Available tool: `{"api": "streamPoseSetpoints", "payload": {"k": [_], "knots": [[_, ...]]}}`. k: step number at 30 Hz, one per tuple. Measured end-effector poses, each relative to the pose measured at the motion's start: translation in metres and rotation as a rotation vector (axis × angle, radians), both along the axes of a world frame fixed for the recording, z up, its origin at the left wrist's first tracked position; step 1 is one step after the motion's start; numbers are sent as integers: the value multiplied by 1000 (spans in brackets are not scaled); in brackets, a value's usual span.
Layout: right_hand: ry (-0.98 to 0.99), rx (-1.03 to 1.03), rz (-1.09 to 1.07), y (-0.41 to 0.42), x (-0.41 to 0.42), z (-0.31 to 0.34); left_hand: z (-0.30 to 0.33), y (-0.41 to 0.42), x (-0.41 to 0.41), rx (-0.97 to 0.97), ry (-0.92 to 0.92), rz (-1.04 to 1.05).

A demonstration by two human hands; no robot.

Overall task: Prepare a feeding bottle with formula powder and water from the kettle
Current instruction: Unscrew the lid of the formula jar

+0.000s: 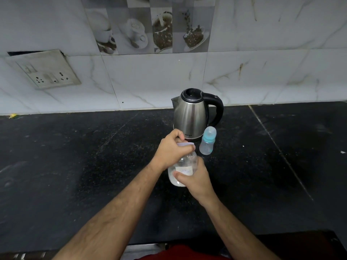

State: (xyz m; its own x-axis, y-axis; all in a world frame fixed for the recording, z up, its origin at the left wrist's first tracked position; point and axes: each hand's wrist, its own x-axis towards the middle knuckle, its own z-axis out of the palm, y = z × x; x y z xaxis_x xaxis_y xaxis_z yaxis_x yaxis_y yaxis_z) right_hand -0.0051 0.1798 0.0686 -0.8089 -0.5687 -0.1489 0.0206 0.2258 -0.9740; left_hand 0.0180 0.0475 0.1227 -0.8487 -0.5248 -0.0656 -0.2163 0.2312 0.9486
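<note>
A clear jar (185, 166) with white formula powder at its bottom stands on the black counter (93, 156) in the middle of the view. My left hand (171, 149) grips its pale lid (185, 144) from above. My right hand (195, 178) holds the jar's body from the right, thumb across the label. A small feeding bottle (207, 141) with a teal collar and clear cap stands upright just behind and to the right of the jar. The steel kettle (191, 114) with a black lid and handle sits behind both, lid closed, handle pointing right.
The tiled wall (169, 76) rises behind the counter, with a switch and socket plate (47, 70) at the left. The counter's front edge (281, 233) runs near my body. A seam (277, 149) crosses the counter at the right.
</note>
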Motion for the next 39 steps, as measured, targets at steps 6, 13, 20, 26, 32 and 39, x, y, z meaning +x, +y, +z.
{"api": "streamPoseSetpoints", "payload": {"k": [6,13,20,26,32,39], "knots": [[31,49,69,-7,-5,4,6,-10,-3,35,-57,32],[-145,-64,234,0,-15,3,6,-24,11,143,-69,-119],[-94,-11,173,1,-21,-9,-6,-36,38,312,-28,-144],[-67,7,167,1,-14,-14,-15,-30,45,300,22,-39],[-25,31,158,1,-6,-15,-17,-23,50,239,12,-60],[-16,57,110,2,-16,-18,-18,-30,61,290,56,20]]}}
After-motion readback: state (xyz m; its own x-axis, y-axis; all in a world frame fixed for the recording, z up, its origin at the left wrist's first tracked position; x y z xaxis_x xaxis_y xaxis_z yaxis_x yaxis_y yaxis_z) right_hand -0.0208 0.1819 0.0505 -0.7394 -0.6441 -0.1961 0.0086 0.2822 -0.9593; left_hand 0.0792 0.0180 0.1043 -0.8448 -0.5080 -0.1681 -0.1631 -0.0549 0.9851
